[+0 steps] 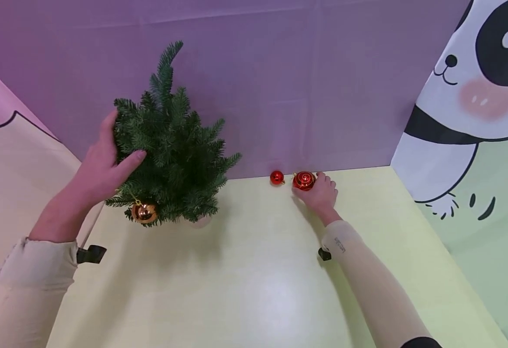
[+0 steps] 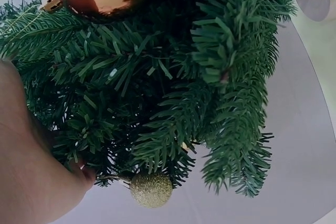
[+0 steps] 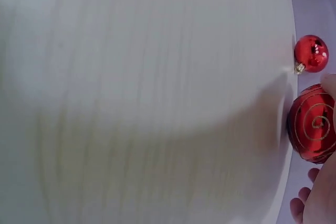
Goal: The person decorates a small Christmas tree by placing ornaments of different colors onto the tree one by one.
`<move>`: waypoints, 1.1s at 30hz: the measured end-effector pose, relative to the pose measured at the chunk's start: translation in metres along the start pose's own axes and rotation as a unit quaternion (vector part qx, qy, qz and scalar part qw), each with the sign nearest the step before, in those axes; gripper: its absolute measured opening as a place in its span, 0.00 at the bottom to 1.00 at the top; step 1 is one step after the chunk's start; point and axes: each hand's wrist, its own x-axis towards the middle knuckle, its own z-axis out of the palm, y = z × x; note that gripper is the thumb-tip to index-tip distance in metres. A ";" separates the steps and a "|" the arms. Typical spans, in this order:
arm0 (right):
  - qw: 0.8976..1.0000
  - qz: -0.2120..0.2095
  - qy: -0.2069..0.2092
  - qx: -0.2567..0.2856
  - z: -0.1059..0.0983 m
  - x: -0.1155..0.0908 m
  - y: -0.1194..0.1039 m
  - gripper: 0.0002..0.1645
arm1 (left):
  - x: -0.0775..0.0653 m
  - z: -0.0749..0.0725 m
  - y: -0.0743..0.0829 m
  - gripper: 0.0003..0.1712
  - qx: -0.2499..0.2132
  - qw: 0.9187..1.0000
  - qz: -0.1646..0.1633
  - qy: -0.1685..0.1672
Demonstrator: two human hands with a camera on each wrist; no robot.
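My left hand (image 1: 101,166) grips the left side of a small artificial Christmas tree (image 1: 177,145), thumb over the front branches and fingers partly hidden behind. A shiny copper-gold bauble (image 1: 144,212) hangs low on the tree, below that hand. In the left wrist view a glittery gold ball (image 2: 151,189) hangs near the thumb. By the back edge of the table, my right hand (image 1: 321,195) holds a large red bauble (image 1: 304,181) with a gold spiral, thumb and fingers on either side. Just left of it lies a smaller plain red bauble (image 1: 277,177).
The pale table (image 1: 254,280) meets a purple backdrop (image 1: 271,96) at its back edge. A panda drawing (image 1: 467,111) covers the right wall panel. A round disc-like base (image 1: 199,222) shows partly beneath the tree.
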 end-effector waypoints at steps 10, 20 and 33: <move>1.000 -0.005 0.013 0.018 0.001 0.002 0.009 0.49 | -0.002 0.001 0.002 0.48 -0.005 1.000 0.010 0.013; 0.998 -0.005 -0.007 0.060 -0.005 0.002 0.007 0.48 | -0.003 0.002 0.000 0.48 0.022 1.000 0.008 0.021; 0.994 -0.036 0.005 0.102 -0.031 -0.009 0.023 0.49 | -0.004 0.002 0.000 0.49 0.020 1.000 0.006 0.010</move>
